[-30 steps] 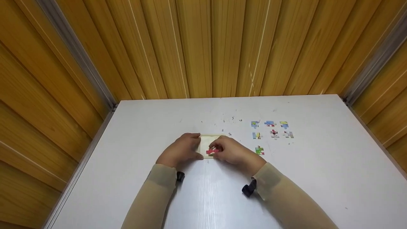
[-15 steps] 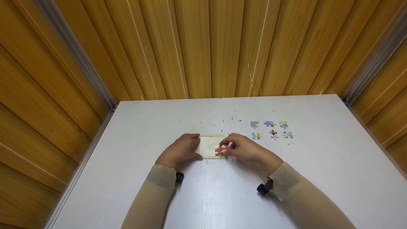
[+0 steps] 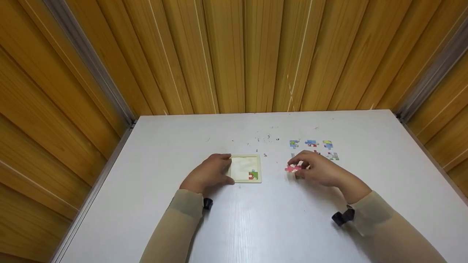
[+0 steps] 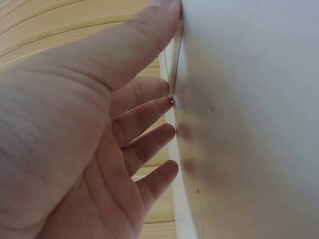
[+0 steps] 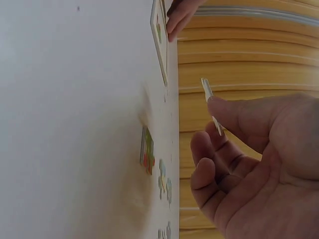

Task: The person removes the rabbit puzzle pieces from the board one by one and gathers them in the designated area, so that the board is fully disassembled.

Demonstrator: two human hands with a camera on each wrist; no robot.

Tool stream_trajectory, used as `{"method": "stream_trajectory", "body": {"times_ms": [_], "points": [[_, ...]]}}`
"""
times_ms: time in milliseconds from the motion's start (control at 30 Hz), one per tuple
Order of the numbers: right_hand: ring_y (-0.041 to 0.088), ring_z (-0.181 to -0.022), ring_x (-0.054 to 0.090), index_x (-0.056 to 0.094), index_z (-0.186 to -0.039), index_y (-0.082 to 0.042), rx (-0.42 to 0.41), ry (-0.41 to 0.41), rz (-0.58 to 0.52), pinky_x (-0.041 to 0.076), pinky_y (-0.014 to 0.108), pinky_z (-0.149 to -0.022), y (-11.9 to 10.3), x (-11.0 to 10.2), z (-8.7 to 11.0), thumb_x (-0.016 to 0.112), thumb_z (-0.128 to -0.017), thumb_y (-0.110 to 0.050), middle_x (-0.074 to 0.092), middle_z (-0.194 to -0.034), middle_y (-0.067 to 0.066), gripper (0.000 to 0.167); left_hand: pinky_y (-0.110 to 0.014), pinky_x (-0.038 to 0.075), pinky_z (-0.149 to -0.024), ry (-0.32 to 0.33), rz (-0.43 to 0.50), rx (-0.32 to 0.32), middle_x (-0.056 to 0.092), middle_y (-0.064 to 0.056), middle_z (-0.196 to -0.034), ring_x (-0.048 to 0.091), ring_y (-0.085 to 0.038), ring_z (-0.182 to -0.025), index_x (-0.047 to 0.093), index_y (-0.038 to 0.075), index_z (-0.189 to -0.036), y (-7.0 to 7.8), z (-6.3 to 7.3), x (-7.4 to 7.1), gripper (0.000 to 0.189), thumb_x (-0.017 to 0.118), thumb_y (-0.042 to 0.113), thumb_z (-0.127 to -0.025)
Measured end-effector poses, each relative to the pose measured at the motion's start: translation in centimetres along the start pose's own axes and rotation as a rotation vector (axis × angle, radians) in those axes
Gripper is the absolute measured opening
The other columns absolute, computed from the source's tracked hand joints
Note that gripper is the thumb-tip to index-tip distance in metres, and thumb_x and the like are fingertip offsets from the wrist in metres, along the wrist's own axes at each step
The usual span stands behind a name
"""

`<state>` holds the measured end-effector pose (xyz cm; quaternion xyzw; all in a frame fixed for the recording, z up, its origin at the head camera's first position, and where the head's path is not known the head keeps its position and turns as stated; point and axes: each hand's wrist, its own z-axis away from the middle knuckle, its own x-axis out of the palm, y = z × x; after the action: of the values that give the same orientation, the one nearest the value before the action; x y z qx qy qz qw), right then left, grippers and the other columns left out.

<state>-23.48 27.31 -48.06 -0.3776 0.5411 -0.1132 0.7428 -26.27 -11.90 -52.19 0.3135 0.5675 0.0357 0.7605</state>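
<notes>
My left hand (image 3: 210,171) holds a small square wooden puzzle tray (image 3: 245,181) by its left side, thumb at the near corner and fingers at the far one. A green and red jigsaw piece (image 3: 253,175) lies in the tray's lower right corner; the rest of the tray floor is pale and bare. To the right, my right hand (image 3: 321,168) pinches a pink-red jigsaw piece (image 3: 292,168) between thumb and fingers. The right wrist view shows this held piece (image 5: 212,105) edge-on, raised off the table. Below it lies another green and red piece (image 5: 148,149).
Several loose jigsaw pieces, among them a blue and red one (image 3: 311,143), lie in rows at the right; my right hand partly covers some. Small dark specks (image 3: 268,136) dot the white table (image 3: 175,138) behind the tray. Wood-patterned walls (image 3: 234,54) stand behind and at the sides.
My right hand has carried the pink-red piece from over the tray rightward to near the loose pieces, uncovering the piece in the tray's corner. My left hand has stayed on the tray.
</notes>
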Motion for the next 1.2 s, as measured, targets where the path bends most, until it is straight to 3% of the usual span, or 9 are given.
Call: {"method": "stream_trajectory", "body": {"times_ms": [333, 600, 733, 1200], "points": [[0.025, -0.109, 0.063, 0.076, -0.138, -0.011, 0.056, 0.027, 0.081, 0.051, 0.033, -0.087, 3.4, -2.0, 2.3, 0.074, -0.102, -0.001, 0.071, -0.139, 0.019, 0.038, -0.05, 0.033, -0.142, -0.003, 0.009, 0.009, 0.051, -0.012, -0.178, 0.042, -0.038, -0.169, 0.065, 0.005, -0.158, 0.1, 0.1, -0.1, 0.075, 0.097, 0.019, -0.092], [0.028, -0.111, 0.06, 0.076, -0.135, -0.011, 0.117, 0.012, 0.119, 0.052, 0.041, -0.093, 4.9, -2.5, 3.0, 0.076, -0.103, -0.006, 0.07, -0.129, 0.014, 0.033, -0.05, 0.034, -0.142, -0.004, -0.011, 0.007, 0.05, -0.012, -0.178, 0.042, -0.038, -0.169, 0.066, 0.005, -0.158, 0.2, 0.1, -0.2, 0.074, 0.096, 0.022, -0.093], [0.03, -0.109, 0.06, 0.076, -0.134, -0.011, 0.151, 0.011, 0.124, 0.052, 0.042, -0.093, 5.4, -2.8, 3.3, 0.077, -0.103, -0.005, 0.069, -0.121, 0.012, 0.032, -0.05, 0.035, -0.142, -0.009, -0.021, -0.007, 0.05, -0.01, -0.178, 0.041, -0.037, -0.169, 0.065, 0.006, -0.159, 0.3, 0.1, -0.1, 0.075, 0.096, 0.023, -0.093], [0.027, -0.106, 0.06, 0.074, -0.133, -0.009, 0.191, -0.001, 0.124, 0.05, 0.037, -0.089, 5.7, -3.2, 3.8, 0.079, -0.103, -0.007, 0.069, -0.121, 0.012, 0.03, -0.05, 0.033, -0.142, -0.017, -0.017, -0.012, 0.048, -0.01, -0.18, 0.039, -0.036, -0.17, 0.064, 0.007, -0.161, 0.2, 0.0, -0.1, 0.077, 0.096, 0.024, -0.093]]}}
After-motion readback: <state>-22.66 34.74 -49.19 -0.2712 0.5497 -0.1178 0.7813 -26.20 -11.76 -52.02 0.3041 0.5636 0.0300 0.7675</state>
